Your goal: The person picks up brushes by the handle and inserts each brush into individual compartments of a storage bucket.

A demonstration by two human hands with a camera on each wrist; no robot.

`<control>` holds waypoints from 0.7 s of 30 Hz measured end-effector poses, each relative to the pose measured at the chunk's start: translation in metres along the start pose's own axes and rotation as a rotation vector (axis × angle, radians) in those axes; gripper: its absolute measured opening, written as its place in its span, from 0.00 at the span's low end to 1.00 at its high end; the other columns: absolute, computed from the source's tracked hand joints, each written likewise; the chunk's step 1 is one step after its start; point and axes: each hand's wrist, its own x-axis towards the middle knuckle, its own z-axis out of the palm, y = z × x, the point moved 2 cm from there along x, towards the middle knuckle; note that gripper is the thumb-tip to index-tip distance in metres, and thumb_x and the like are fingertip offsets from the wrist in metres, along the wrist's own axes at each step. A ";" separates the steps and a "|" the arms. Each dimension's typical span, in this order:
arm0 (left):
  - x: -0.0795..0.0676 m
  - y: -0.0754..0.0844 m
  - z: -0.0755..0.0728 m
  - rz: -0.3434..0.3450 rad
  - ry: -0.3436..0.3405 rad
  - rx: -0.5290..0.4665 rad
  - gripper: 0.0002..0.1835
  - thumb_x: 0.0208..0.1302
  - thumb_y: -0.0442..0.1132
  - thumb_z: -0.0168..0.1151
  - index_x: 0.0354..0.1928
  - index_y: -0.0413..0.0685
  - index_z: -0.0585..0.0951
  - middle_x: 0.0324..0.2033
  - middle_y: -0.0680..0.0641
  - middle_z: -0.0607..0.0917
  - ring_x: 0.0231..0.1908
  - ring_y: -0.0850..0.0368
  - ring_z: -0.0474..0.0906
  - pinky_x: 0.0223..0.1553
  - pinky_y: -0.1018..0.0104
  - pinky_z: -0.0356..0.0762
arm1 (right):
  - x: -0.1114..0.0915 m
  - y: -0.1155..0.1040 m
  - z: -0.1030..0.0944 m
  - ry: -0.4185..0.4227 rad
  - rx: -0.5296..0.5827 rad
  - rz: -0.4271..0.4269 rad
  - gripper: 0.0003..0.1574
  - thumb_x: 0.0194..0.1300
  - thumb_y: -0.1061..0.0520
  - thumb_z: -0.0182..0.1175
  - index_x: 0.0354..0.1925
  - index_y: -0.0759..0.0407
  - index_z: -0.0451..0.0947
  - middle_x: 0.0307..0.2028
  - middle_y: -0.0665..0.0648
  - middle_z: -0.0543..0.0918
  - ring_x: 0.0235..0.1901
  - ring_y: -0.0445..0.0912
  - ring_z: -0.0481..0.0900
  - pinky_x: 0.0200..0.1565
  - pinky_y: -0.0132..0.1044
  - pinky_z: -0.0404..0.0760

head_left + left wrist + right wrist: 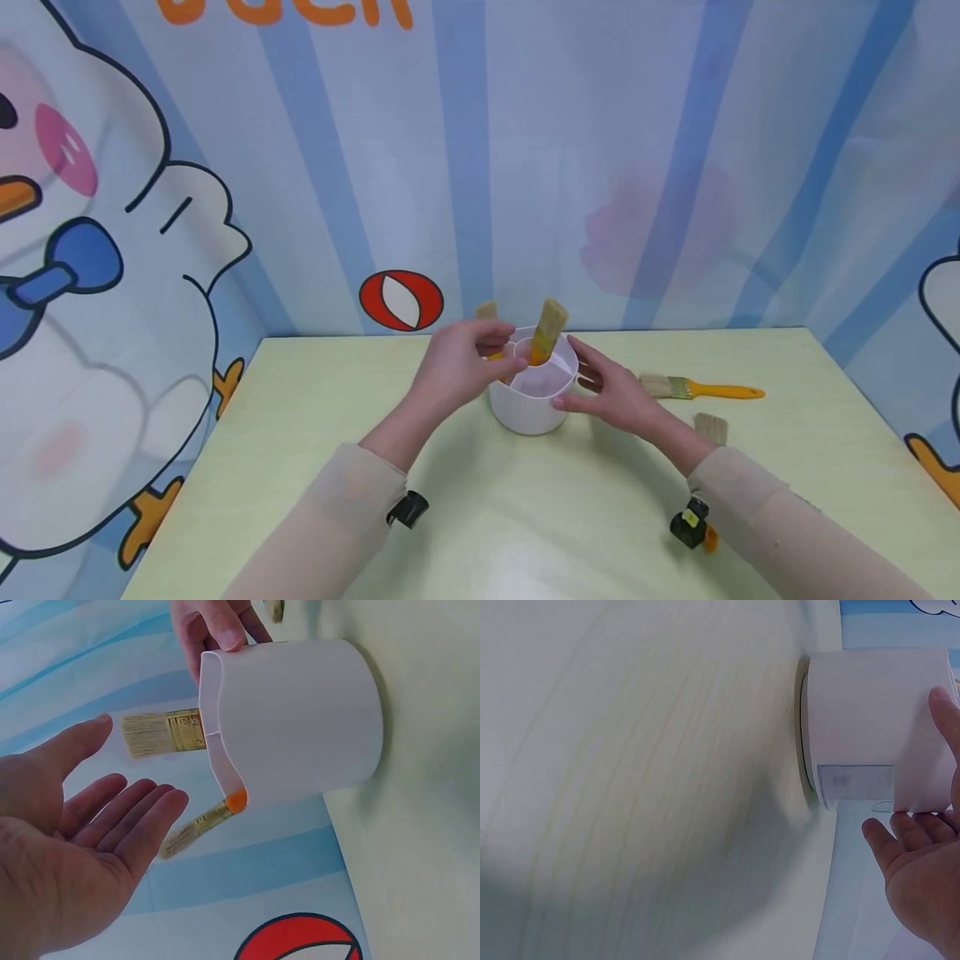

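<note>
A white divided container stands upright on the table. Two paintbrushes stick out of it bristles up: one paintbrush leans right, and the other paintbrush sits at the left side, partly behind my left hand in the head view. My left hand is over the container's left rim. In the left wrist view its fingers are spread close to the bristles, with nothing held. My right hand holds the container's right side near the rim, thumb in front and fingers behind.
On the right of the table lies a paintbrush with a yellow handle. Another paintbrush is partly hidden under the right forearm. A printed cloth backdrop rises right behind the table's far edge.
</note>
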 end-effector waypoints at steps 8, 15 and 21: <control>-0.020 -0.023 -0.006 -0.018 0.067 -0.003 0.26 0.65 0.44 0.79 0.64 0.50 0.86 0.58 0.47 0.89 0.59 0.47 0.87 0.56 0.55 0.89 | -0.002 0.000 0.000 0.002 -0.001 0.015 0.63 0.69 0.53 0.75 0.86 0.62 0.46 0.83 0.68 0.55 0.78 0.68 0.63 0.73 0.59 0.71; -0.026 -0.047 0.007 -0.119 0.110 -0.075 0.33 0.65 0.45 0.80 0.71 0.52 0.81 0.65 0.45 0.85 0.63 0.45 0.84 0.58 0.52 0.87 | -0.003 0.000 0.000 0.005 0.000 0.016 0.64 0.69 0.53 0.75 0.86 0.62 0.46 0.83 0.68 0.56 0.78 0.68 0.63 0.73 0.59 0.71; -0.026 -0.067 0.025 -0.159 0.128 -0.181 0.37 0.64 0.46 0.80 0.74 0.51 0.78 0.69 0.45 0.82 0.66 0.44 0.82 0.59 0.51 0.86 | -0.004 0.000 0.001 0.008 -0.014 0.035 0.64 0.69 0.51 0.76 0.86 0.61 0.47 0.83 0.67 0.55 0.78 0.68 0.62 0.73 0.59 0.71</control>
